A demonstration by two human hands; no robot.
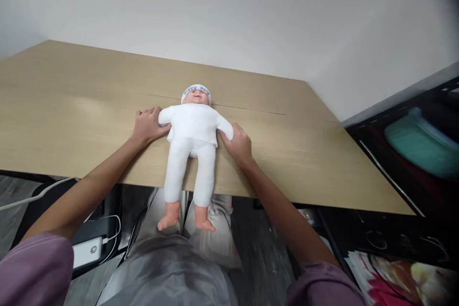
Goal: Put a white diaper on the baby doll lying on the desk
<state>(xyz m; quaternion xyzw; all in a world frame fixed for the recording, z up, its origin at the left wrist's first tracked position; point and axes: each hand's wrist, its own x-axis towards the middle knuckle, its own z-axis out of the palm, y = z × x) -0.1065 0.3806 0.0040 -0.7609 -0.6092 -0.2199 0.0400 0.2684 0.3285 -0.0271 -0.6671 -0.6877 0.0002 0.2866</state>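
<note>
A baby doll (192, 141) in a white suit and white cap lies face up on the wooden table (71, 105), its legs hanging over the front edge. My left hand (147, 125) rests on the table at the doll's left arm, fingers curled around the sleeve end. On the other side, my right hand (238, 143) grips the doll's right arm at the sleeve.
A plain white wall stands behind the table. Under the front edge lie a white power bank (86, 252) with cables and a dark floor. A black rack (412, 153) with a teal item stands at the right. My grey-clad lap (168, 272) is below the doll's feet.
</note>
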